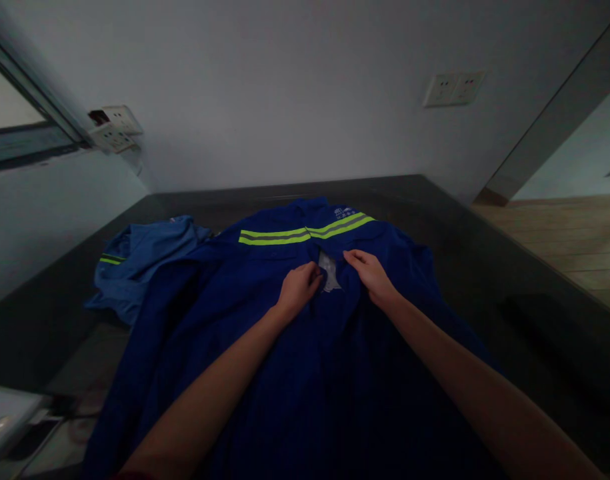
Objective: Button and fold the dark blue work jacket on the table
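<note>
A dark blue work jacket (265, 320) with yellow-green and grey reflective stripes lies spread on a dark table, collar toward the wall. My left hand (301, 287) is closed on the left edge of its front opening. On the opposite edge, my right hand (369, 270) pinches the cloth between thumb and fingers. The front gapes between the two hands, and a pale grey-white patch (329, 272) shows inside; whether it is lining or something else I cannot tell. White printing sits above the stripe on the right chest.
A lighter blue folded garment (152, 257) with a yellow-green stripe lies left of the jacket. A white box-like object (7, 420) and cables are at the lower left. A dark long object (559, 340) rests at right. The wall carries sockets (455, 89).
</note>
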{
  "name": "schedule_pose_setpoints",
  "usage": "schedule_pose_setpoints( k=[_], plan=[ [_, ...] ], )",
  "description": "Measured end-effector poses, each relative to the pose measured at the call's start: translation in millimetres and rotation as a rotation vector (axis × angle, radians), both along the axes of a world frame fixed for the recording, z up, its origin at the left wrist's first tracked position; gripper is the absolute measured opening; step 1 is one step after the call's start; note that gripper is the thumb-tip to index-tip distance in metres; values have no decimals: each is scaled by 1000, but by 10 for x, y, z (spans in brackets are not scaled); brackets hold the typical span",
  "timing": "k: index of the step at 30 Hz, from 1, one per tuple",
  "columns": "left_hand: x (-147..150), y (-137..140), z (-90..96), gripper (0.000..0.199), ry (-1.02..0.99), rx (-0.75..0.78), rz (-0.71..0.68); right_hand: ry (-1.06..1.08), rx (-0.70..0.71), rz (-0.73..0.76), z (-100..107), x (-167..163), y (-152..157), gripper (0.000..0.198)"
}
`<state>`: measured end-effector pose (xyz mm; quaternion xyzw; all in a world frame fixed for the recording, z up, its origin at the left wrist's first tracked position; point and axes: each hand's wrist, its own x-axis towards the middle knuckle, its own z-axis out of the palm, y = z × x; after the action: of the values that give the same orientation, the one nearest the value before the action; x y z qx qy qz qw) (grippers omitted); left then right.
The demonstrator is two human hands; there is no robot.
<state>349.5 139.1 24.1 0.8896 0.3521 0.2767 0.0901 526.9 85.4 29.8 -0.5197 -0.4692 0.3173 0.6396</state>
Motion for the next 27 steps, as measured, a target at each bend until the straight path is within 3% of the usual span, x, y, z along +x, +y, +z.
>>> schedule_pose_setpoints(
  k=[3, 8, 14, 20, 27],
  plan=[
    [-7, 12, -20, 5, -87, -8, -11, -43, 33, 10, -11, -9, 3, 26],
    [-15, 18, -35, 4, -144, -27, 12, -345, 96, 55, -18, -134, -23, 19],
    [-29, 29, -57, 5, -158, -7, 3, -620, 109, -19, -90, -249, -42, 21],
    [-24, 18, -35, 6, -146, -33, 26, -584, 107, -24, -171, -195, -3, 20],
    [-28, 24, -31, 6, -249, -55, -18, -390, 85, -26, -225, -156, 26, 18]
  ],
)
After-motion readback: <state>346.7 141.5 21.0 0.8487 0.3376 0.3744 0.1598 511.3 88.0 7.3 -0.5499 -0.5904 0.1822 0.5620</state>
